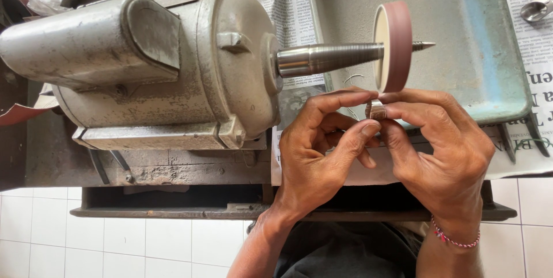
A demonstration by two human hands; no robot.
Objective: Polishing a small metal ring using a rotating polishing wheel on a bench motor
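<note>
A small silver ring [377, 110] is pinched between the fingertips of both hands, just below the rim of a reddish-brown polishing wheel [394, 45]. My left hand [319, 151] grips it from the left with thumb and forefinger. My right hand [440, 148] grips it from the right; a red and white thread band circles that wrist. The wheel sits on a tapered steel spindle [328, 58] that sticks out of a worn grey motor [155, 65]. Whether the ring touches the wheel I cannot tell.
A blue-grey metal dust tray [478, 53] lies behind the wheel. Newspaper sheets [285, 7] cover the bench under it. A small shiny metal piece [537, 8] rests at the far right. The bench's front edge [173, 212] overhangs a white tiled floor [115, 243].
</note>
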